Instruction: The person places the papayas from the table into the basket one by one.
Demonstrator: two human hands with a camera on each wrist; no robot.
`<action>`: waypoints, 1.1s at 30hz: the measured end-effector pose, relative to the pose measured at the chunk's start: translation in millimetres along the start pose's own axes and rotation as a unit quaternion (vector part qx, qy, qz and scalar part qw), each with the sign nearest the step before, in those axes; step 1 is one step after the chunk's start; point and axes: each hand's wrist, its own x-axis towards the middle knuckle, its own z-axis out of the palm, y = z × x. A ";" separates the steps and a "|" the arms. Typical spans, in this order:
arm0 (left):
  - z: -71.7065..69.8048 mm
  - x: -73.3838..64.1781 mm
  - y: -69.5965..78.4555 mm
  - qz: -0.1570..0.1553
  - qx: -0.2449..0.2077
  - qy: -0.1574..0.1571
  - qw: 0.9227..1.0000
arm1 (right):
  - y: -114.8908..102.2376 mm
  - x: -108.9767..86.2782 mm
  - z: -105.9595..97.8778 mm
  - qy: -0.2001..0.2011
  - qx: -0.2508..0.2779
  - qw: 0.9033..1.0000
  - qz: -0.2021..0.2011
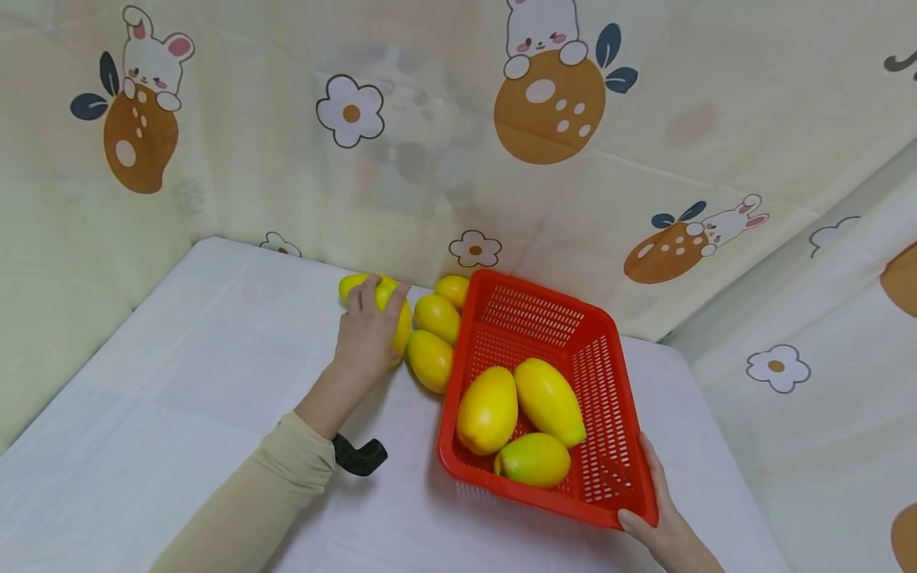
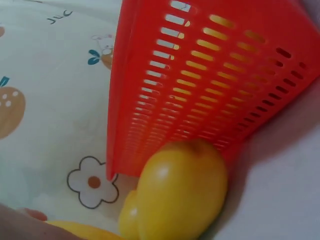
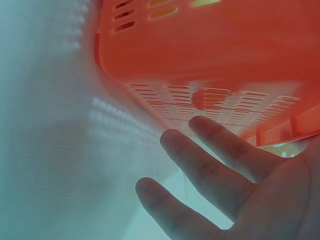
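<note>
My left hand (image 1: 364, 338) reaches over the mangoes left of a red plastic basket (image 1: 533, 306) in the head view, its fingers around a yellow mango (image 1: 403, 330). A greener mango (image 1: 349, 286) lies just beyond its fingertips. Between that hand and the basket sit several loose mangoes (image 1: 430, 362); one mango (image 2: 182, 190) shows large against the basket's slotted wall in the left wrist view. Three mangoes rest inside the basket, one of them greenish (image 1: 533, 461). My right hand (image 1: 666, 517) holds the basket's near right corner, thumb on the rim, other fingers (image 3: 205, 165) stretched out below.
A white-covered table (image 1: 215, 382) carries everything. Behind it and along both sides hangs a cream curtain (image 1: 430, 183) with rabbit, fruit and flower prints. A black curved strap piece (image 1: 361, 456) sticks out by the left wrist.
</note>
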 end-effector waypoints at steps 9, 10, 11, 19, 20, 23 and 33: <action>-26.5 -6.0 9.5 0.005 -0.012 -0.091 0.996 | 3.3 -0.2 1.9 0.001 0.005 1.000 0.010; -31.5 -7.0 10.4 0.008 -0.010 -0.098 0.995 | 3.2 -0.3 2.0 0.001 0.005 1.000 0.010; -36.2 -8.0 11.1 0.011 -0.007 -0.104 0.994 | 3.2 -0.5 2.1 0.000 0.005 1.000 0.010; -52.1 -12.2 14.1 0.003 -0.028 -0.151 0.988 | 5.9 0.5 1.3 -0.004 0.011 1.000 -0.010; -52.1 -12.6 14.1 0.006 -0.030 -0.158 0.987 | 6.5 0.6 1.3 -0.004 0.011 1.000 -0.010; -51.1 -13.2 14.0 0.020 -0.035 -0.175 0.984 | 7.5 1.1 0.9 -0.007 0.014 1.000 -0.015; -54.2 -19.0 17.0 0.017 0.006 -0.235 0.972 | 2.0 3.8 -3.2 -0.015 0.009 1.000 -0.021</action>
